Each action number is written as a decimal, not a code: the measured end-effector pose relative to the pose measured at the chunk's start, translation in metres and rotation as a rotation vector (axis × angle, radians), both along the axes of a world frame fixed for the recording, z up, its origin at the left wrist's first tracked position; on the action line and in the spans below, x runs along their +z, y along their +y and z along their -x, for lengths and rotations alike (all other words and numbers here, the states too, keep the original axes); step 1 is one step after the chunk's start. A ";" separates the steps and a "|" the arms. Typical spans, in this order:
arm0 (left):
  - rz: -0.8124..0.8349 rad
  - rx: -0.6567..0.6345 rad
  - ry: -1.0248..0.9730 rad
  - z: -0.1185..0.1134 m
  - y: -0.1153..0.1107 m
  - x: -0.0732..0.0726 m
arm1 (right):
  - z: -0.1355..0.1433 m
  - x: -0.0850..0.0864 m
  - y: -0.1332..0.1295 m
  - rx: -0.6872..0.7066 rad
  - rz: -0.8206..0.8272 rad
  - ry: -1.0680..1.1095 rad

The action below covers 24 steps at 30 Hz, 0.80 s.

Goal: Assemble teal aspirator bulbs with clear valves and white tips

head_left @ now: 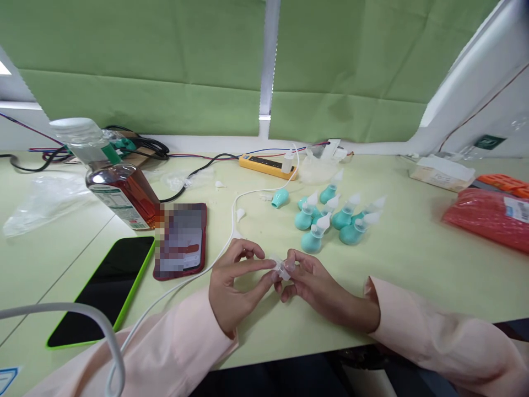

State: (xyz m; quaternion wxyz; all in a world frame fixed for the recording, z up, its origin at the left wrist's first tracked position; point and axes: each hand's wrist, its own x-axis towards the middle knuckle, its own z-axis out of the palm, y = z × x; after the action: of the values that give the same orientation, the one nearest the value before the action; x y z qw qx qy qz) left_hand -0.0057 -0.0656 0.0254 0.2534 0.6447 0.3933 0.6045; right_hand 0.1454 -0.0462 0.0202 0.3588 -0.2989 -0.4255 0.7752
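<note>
**Clear plastic piece pinched between both hands above the desk**

Clear plastic piece (282, 268) sits at desk centre, held just over the pale green table (413, 264). Left hand (235, 286) has fingers curled, thumb and forefinger closed on the piece's left end. Right hand (314, 284) grips its right end with pinched fingertips. Both sleeves are pale pink. Teal bulb syringes (330, 218) with white tips stand clustered just beyond the hands. Two phones (182, 240) lie to the left, near a bottle (111, 176) of brown liquid. A white cable (231, 231) runs past the left hand.
</note>
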 end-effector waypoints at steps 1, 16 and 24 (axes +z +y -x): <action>-0.016 0.008 0.020 0.000 0.000 0.000 | 0.000 0.000 0.000 0.001 -0.006 -0.002; -0.531 0.287 0.671 0.008 0.005 0.001 | -0.002 0.002 0.002 0.115 0.060 0.038; -0.562 0.149 0.712 0.007 0.007 0.000 | -0.002 0.001 0.006 0.096 0.109 0.046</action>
State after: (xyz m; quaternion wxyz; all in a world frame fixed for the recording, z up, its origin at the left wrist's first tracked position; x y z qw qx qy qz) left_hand -0.0124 -0.0582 0.0259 -0.1263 0.8261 0.3220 0.4448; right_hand 0.1473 -0.0400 0.0212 0.3143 -0.2792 -0.3883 0.8201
